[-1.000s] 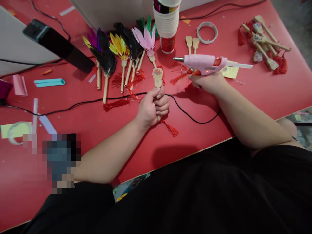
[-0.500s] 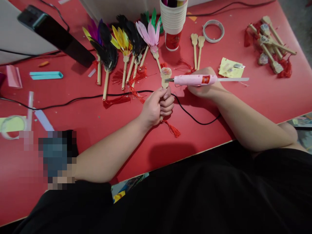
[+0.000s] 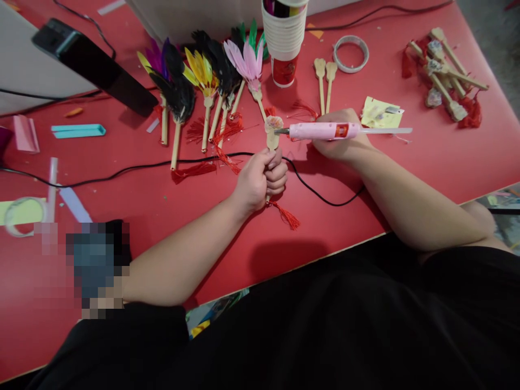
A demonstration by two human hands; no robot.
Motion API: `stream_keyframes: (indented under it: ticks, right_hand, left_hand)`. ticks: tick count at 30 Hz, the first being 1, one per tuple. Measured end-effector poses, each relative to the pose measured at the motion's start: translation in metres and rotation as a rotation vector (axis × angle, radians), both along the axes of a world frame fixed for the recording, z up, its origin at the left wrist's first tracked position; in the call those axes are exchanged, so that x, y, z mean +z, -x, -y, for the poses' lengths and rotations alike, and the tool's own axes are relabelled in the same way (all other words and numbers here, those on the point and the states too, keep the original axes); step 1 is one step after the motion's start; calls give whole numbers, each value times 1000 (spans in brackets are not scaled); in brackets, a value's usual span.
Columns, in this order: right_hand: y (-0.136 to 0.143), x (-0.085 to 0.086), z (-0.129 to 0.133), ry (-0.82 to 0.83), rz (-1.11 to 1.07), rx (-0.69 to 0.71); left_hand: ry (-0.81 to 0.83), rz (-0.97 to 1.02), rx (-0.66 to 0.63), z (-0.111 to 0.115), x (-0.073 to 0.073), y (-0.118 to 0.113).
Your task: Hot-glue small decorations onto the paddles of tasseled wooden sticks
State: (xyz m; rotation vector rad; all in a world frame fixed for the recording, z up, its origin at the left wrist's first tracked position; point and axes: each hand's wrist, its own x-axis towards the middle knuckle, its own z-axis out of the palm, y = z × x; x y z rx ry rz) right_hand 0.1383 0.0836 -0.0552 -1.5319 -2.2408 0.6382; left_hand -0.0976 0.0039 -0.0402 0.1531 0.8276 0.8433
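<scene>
My left hand [image 3: 264, 179] is closed round the handle of a small wooden fan handle [image 3: 272, 142], holding it upright with its rounded head above my fist. A red tassel [image 3: 287, 215] hangs out below the fist. In my right hand [image 3: 339, 141] is a pink hot glue gun [image 3: 312, 131], with a clear glue stick [image 3: 388, 130] poking from its back. The metal nozzle meets the wooden head or lies just in front of it. My right fingers are mostly hidden behind the gun. Beyond my hands lie several feather fans, among them a pink one [image 3: 248, 64] and a yellow one [image 3: 203, 73].
Stacked paper cups [image 3: 283, 49] stand at the back beside two bare wooden handles [image 3: 320, 81] and a tape roll [image 3: 351, 54]. A pile of tasselled handles [image 3: 447, 76] lies far right. A black cord [image 3: 122, 176] crosses the red table. A black upright device [image 3: 95, 65] leans at left.
The whole view has shifted slightly. Both hands keep nearly the same pose, with the glue gun's nozzle still at the wooden head.
</scene>
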Motion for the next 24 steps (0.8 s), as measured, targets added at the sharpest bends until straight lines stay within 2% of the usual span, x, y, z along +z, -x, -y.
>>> stream_keyframes:
  ticks: [5, 10, 14, 24]
  right_hand:
    - [4, 13, 7, 35, -14, -49]
    - [4, 23, 13, 28, -23, 21]
    - [4, 20, 12, 14, -28, 71]
    - [4, 15, 8, 15, -4, 30]
  left_hand:
    - [-21, -27, -8, 0, 1, 0]
    - [-80, -61, -19, 2, -2, -3]
    - [-111, -73, -26, 3, -6, -3]
    - [-77, -41, -19, 3, -6, -2]
